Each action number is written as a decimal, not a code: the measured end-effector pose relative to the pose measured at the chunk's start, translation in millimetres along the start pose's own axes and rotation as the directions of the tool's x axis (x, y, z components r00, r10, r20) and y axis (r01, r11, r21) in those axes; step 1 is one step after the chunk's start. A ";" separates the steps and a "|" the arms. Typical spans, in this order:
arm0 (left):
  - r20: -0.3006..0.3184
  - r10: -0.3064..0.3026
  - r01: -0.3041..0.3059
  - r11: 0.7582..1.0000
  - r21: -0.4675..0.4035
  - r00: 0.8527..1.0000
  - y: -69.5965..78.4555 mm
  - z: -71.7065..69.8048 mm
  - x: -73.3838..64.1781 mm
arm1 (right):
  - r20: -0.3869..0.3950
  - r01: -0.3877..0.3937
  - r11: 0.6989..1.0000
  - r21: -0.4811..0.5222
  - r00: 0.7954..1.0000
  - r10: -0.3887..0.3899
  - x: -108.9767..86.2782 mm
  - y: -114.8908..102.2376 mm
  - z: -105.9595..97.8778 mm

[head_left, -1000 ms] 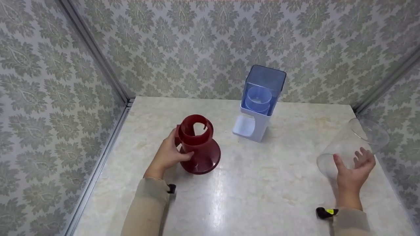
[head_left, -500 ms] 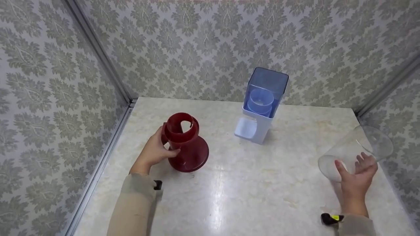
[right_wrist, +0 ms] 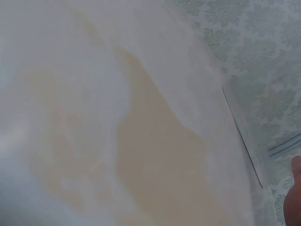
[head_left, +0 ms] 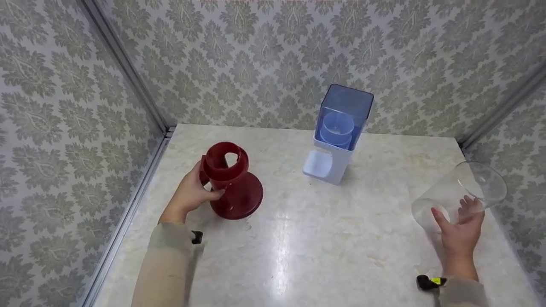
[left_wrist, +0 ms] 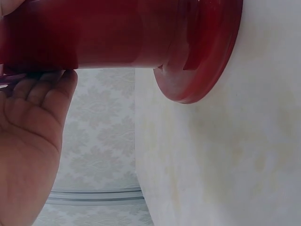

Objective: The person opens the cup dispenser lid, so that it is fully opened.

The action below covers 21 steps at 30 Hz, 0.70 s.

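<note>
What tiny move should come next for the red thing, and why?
Maybe ease the red stand straight down until its base surely sits flat. The left grip holds it upright with the wide base facing the table, but I can't tell whether they touch yet.

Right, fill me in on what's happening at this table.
A person's left hand grips a dark red pedestal-shaped piece with an open, ring-like top and a round, flared base; whether it touches the table is hard to tell. The right hand holds a clear tapered container over to the right. Between them, farther back, stands a white-and-blue dispenser-like unit; neither hand touches it.
</note>
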<state>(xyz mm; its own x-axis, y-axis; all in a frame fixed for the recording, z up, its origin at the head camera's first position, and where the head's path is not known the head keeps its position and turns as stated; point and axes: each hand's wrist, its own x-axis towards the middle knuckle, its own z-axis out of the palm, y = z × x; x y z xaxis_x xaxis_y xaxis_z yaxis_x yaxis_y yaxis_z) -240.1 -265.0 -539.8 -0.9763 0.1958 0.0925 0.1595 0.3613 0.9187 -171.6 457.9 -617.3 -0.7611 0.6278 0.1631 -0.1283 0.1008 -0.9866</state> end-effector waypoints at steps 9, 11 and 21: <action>-0.031 -0.020 0.020 1.000 -0.011 0.999 -3.1 2.8 -3.3 | 0.032 -0.066 0.991 -0.115 0.997 0.070 -0.8 -0.9 -2.9; -0.032 -0.030 0.030 0.999 -0.017 0.999 -4.1 5.2 -3.8 | 0.030 -0.072 0.989 -0.125 0.997 0.076 -1.9 0.1 -5.2; -0.114 -0.077 0.065 0.992 -0.105 0.990 -7.5 21.1 -9.4 | 0.092 -0.151 0.988 -0.027 0.984 0.153 -3.7 -18.8 -6.2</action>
<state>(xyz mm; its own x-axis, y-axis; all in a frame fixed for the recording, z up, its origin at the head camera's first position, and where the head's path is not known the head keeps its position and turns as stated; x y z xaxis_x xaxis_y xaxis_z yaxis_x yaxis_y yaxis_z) -229.0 -250.4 -555.6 -0.9960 0.0620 0.0650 0.0797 0.2751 0.9581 -162.5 458.5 -599.4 -0.8270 0.5621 0.0100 0.0055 0.0258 -0.9997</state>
